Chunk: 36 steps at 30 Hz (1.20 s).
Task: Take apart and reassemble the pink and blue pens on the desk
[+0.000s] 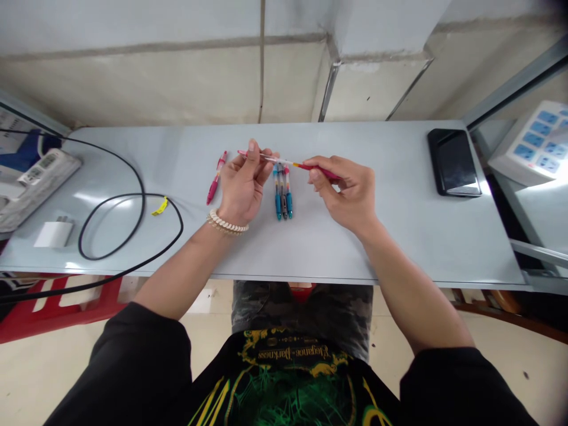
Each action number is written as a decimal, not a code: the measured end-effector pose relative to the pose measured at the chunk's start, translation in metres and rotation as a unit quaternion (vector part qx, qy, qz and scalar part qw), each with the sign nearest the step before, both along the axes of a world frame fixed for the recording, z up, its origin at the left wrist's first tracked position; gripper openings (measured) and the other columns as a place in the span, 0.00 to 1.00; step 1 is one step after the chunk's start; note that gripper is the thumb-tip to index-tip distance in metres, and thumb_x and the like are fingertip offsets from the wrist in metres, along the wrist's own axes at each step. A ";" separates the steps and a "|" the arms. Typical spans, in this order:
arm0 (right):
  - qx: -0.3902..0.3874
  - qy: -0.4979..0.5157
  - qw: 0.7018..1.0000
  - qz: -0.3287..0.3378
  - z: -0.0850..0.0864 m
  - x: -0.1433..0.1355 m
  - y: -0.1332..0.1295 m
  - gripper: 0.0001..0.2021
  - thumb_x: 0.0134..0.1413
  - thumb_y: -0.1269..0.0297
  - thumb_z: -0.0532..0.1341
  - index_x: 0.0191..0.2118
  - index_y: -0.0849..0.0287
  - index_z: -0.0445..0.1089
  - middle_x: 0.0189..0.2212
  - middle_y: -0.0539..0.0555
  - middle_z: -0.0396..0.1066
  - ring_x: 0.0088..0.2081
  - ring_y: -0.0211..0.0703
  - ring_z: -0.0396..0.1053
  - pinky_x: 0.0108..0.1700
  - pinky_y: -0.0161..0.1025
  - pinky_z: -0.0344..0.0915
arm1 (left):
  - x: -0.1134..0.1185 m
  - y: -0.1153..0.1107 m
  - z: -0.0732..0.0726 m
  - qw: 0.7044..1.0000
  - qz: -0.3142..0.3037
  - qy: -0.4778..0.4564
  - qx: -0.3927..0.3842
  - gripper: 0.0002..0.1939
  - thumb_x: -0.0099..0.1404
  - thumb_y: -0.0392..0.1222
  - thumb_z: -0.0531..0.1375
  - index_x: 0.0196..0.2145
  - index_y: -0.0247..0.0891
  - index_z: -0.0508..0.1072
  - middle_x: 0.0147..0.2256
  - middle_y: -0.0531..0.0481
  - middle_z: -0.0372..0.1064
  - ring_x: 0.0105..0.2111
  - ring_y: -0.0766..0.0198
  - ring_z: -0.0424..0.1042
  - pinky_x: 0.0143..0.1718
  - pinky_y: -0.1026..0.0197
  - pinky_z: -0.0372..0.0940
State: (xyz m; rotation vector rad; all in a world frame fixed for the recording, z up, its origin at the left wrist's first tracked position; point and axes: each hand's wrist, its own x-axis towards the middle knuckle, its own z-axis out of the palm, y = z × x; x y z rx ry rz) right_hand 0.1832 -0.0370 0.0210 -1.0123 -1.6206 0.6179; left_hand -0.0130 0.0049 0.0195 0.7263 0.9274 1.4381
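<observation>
Between thumb and fingers, my left hand [246, 183] pinches a thin clear pen refill [270, 158] with a pink end. My right hand [348, 189] is closed around a dark pink pen barrel [320, 171], whose orange-yellow tip meets or nearly meets the refill's right end. On the table beneath and between my hands lie several pens side by side, two with teal grips [278, 201] and one with a grey grip [284, 204]. Just left of my left hand, a pink pen [216, 177] rests at a slant.
A black cable [142, 195] with a yellow tag [160, 206] loops over the table's left part, near a white charger plug [54, 233] and a long box [39, 183]. At the right are a black device [453, 163] and a white-blue box [532, 145]. A wall stands behind.
</observation>
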 end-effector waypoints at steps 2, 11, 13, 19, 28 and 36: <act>0.002 -0.007 1.000 0.012 -0.002 -0.002 0.000 0.16 0.71 0.47 0.61 0.48 0.51 0.81 0.35 0.51 0.78 0.34 0.38 0.75 0.37 0.39 0.75 | 0.004 -0.004 -0.001 1.000 -0.015 0.007 0.003 0.10 0.70 0.46 0.70 0.33 0.40 0.79 0.38 0.49 0.80 0.47 0.61 0.84 0.54 0.62 0.77; 0.069 -0.044 0.997 0.000 -0.015 -0.007 0.003 0.13 0.72 0.53 0.59 0.55 0.51 0.72 0.48 0.57 0.73 0.43 0.45 0.75 0.45 0.47 0.78 | 0.012 -0.017 0.000 0.998 -0.044 0.009 0.033 0.08 0.75 0.41 0.65 0.37 0.37 0.77 0.42 0.46 0.81 0.47 0.60 0.83 0.54 0.60 0.76; 0.095 -0.044 0.994 -0.012 -0.015 -0.007 0.004 0.10 0.72 0.56 0.60 0.51 0.51 0.74 0.46 0.57 0.74 0.45 0.47 0.76 0.44 0.47 0.78 | 0.011 -0.018 0.002 0.997 -0.051 -0.004 0.049 0.06 0.75 0.39 0.65 0.37 0.37 0.77 0.42 0.47 0.81 0.46 0.61 0.84 0.54 0.60 0.76; 0.115 -0.035 0.991 -0.066 -0.011 -0.007 0.004 0.09 0.72 0.56 0.61 0.45 0.48 0.79 0.41 0.55 0.79 0.44 0.49 0.78 0.47 0.51 0.78 | 0.012 -0.020 0.002 0.996 -0.064 -0.001 0.070 0.06 0.73 0.39 0.66 0.36 0.37 0.77 0.42 0.49 0.81 0.45 0.63 0.84 0.51 0.63 0.77; 0.095 0.002 0.995 -0.016 -0.015 -0.013 0.002 0.11 0.73 0.54 0.60 0.54 0.48 0.73 0.50 0.57 0.75 0.51 0.49 0.77 0.50 0.51 0.80 | 0.016 -0.021 -0.002 0.998 -0.049 -0.012 0.036 0.10 0.66 0.42 0.73 0.34 0.38 0.77 0.42 0.47 0.82 0.49 0.58 0.84 0.58 0.56 0.75; 0.058 0.026 0.998 -0.027 -0.020 -0.010 0.001 0.15 0.72 0.50 0.60 0.58 0.47 0.68 0.48 0.55 0.72 0.43 0.45 0.78 0.46 0.48 0.81 | 0.015 -0.020 -0.005 0.996 -0.053 0.005 0.069 0.11 0.67 0.46 0.73 0.36 0.38 0.77 0.43 0.47 0.82 0.49 0.60 0.83 0.53 0.62 0.76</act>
